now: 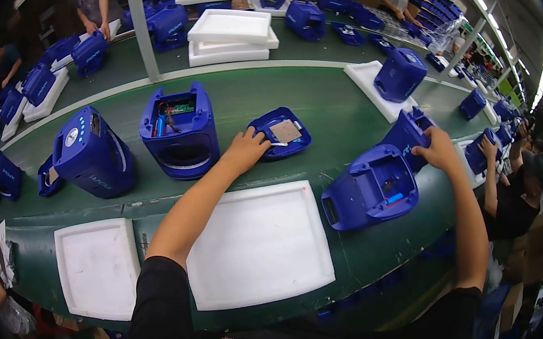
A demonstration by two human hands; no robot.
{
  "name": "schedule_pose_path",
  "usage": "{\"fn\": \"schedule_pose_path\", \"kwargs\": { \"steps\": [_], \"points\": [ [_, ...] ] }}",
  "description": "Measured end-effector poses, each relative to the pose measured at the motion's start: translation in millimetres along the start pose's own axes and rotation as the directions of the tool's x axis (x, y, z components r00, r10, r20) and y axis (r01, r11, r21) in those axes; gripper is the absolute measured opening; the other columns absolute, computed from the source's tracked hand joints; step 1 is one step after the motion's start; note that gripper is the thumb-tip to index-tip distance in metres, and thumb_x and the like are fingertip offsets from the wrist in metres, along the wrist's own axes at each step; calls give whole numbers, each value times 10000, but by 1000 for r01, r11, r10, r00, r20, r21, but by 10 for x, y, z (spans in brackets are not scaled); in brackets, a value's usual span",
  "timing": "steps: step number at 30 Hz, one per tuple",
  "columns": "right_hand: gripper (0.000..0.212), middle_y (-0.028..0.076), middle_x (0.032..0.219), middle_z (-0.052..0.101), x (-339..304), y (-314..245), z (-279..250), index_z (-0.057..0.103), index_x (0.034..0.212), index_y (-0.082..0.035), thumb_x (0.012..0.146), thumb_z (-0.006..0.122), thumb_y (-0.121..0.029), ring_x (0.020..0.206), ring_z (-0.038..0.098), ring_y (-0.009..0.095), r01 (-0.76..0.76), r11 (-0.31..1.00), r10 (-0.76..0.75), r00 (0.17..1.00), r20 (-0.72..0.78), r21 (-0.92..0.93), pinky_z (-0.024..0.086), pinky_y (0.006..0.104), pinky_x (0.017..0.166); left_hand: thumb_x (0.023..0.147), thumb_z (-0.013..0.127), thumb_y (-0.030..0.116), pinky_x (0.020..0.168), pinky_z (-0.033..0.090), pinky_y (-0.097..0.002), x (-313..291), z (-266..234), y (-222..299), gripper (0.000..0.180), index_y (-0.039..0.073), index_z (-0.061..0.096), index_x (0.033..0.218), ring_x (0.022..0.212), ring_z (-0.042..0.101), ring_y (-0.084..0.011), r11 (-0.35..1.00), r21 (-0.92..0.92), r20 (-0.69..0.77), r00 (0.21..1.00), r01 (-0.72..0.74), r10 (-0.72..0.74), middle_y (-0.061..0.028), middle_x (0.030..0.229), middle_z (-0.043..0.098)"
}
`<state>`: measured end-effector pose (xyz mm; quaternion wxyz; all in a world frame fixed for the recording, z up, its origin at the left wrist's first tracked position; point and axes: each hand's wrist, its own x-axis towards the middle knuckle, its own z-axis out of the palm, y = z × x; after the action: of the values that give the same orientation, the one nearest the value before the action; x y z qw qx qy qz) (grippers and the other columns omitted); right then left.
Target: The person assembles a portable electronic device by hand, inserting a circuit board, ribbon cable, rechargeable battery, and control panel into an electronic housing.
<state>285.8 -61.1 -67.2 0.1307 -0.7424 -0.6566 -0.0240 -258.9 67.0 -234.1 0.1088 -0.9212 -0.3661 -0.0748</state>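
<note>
On the green belt, my left hand (245, 151) lies at the left edge of a shallow blue cover (297, 147), its fingers bent over the rim and its thumb hidden. A tan square board (285, 130) sits inside that cover. My right hand (437, 150) grips the upper edge of a blue plastic case (409, 132), thumb on the near side. Just in front of this case, an open blue housing (364, 196) lies tilted, with a light-blue cylinder (395, 198) inside. Left of my left hand stands another open housing (186, 135), showing a green circuit board and wires.
A large white foam tray (263, 248) lies before me, a smaller foam tray (95, 270) to its left. A closed blue unit (94, 154) stands at left. Beyond a metal rail and post (140, 20) are stacked foam trays (230, 27). Co-workers work around the line.
</note>
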Motion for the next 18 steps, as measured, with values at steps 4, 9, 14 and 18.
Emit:
{"fn": "schedule_pose_path", "kwargs": {
  "steps": [4, 9, 14, 18],
  "points": [
    [605, 265, 1083, 740, -637, 14, -40, 723, 1112, 39, 716, 987, -335, 1065, 706, 450, -31, 998, 30, 999, 9, 62, 561, 471, 955, 944, 680, 94, 992, 469, -467, -41, -439, 229, 206, 90, 713, 1147, 1238, 603, -310, 984, 121, -283, 946, -131, 160, -67, 1113, 728],
    [562, 264, 1089, 755, -1084, -109, -131, 726, 1120, 64, 722, 983, -239, 1044, 728, 424, -21, 998, 22, 1000, -19, 54, 573, 460, 941, 898, 744, 66, 1031, 435, -506, -474, -1188, 611, 326, 88, 692, 1219, 1257, 610, -297, 992, 56, -284, 950, -115, 126, -70, 1162, 714],
    [566, 242, 1096, 788, -1162, -93, -448, 760, 1187, 58, 706, 978, -146, 1006, 766, 349, -41, 985, 17, 990, 142, 166, 599, 422, 912, 771, 824, -27, 1057, 394, -517, -1262, -1932, 1009, 512, 87, 629, 1231, 1137, 653, -310, 951, -281, -468, 884, -129, -18, -109, 1112, 678],
    [361, 184, 1081, 802, -1012, -552, -687, 773, 1168, 34, 859, 886, -115, 967, 768, 267, 16, 974, -28, 998, 49, 226, 601, 392, 876, 779, 811, -25, 1117, 401, -493, -2044, -2320, 1173, 553, 52, 633, 1297, 1142, 655, -339, 860, -492, -402, 912, -138, -84, -139, 1171, 679]
  ]
}}
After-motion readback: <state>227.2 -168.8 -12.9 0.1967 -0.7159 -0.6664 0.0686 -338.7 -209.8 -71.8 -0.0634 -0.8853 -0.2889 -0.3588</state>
